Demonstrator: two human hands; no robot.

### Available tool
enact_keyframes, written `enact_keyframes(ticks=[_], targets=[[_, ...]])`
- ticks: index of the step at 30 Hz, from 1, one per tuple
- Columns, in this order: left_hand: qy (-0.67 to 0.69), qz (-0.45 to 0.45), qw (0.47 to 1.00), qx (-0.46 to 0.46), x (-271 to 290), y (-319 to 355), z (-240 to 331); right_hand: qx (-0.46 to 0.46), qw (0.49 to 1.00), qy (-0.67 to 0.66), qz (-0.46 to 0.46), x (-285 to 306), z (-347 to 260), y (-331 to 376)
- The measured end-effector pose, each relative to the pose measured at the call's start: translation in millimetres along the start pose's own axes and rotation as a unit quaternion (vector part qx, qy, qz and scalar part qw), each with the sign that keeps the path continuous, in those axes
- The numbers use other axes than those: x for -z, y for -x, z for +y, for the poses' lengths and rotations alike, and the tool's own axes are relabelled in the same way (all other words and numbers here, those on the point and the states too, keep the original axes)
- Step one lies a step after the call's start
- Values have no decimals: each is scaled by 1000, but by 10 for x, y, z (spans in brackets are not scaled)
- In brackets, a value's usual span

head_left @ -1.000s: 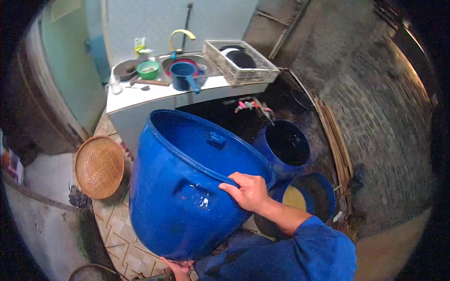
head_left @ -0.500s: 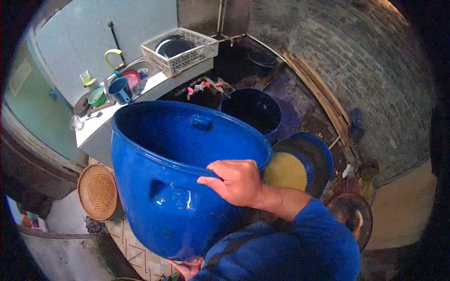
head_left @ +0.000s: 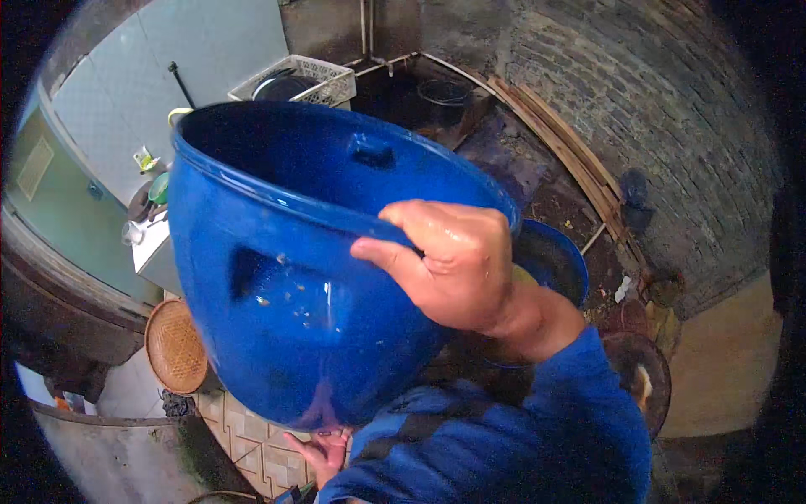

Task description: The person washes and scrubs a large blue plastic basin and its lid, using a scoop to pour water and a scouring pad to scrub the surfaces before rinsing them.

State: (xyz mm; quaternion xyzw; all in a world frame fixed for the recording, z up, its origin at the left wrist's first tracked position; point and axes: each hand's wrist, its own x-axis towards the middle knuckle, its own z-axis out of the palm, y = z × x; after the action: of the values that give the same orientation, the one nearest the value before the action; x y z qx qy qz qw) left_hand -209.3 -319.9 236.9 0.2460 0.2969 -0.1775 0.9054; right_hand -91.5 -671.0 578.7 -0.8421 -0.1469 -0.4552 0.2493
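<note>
A large blue plastic drum (head_left: 285, 328), wet and flecked with small bits, hangs tilted in front of me with its wide mouth facing up. Its inside is dark where I can see in. My right hand (head_left: 453, 260) is closed over the near right part of its rim, thumb on the outside. Below, my left hand (head_left: 326, 454) is palm up under the drum's base, thumb stretched out and fingertips against the plastic; the drum hides part of it.
A white plastic crate (head_left: 332, 82) with dark cookware stands on the counter (head_left: 158, 248) at the far left. A round woven bamboo tray (head_left: 175, 346) is at left. Behind my right arm sits another blue container (head_left: 558, 252). Wooden planks (head_left: 558, 147) lie along the brick wall.
Both hands have raised the drum, and it looks larger and higher. It now covers the sink and the other open blue drum behind it.
</note>
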Motion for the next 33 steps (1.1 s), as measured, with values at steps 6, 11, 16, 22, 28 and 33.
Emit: enact_keyframes(ticks=[6,11,16,22,28,33], targets=[[11,-170,985,-9,-500,-82,17,14,1000,-3,14,528,17,-324],[-29,-278,958,-60,-1142,-84,195,2,997,-20,74,1083,-30,-526],[-28,-399,916,-9,-1937,-403,60,32,992,63,109,1547,-72,-583],[-45,-413,909,26,-2654,-853,-209,83,971,170,150,1792,-72,-665],[-42,-468,874,122,-3334,-1611,-520,145,931,292,161,1770,48,-1008],[-42,-452,866,212,-3883,-2412,-866,146,915,346,147,1402,334,-1493]])
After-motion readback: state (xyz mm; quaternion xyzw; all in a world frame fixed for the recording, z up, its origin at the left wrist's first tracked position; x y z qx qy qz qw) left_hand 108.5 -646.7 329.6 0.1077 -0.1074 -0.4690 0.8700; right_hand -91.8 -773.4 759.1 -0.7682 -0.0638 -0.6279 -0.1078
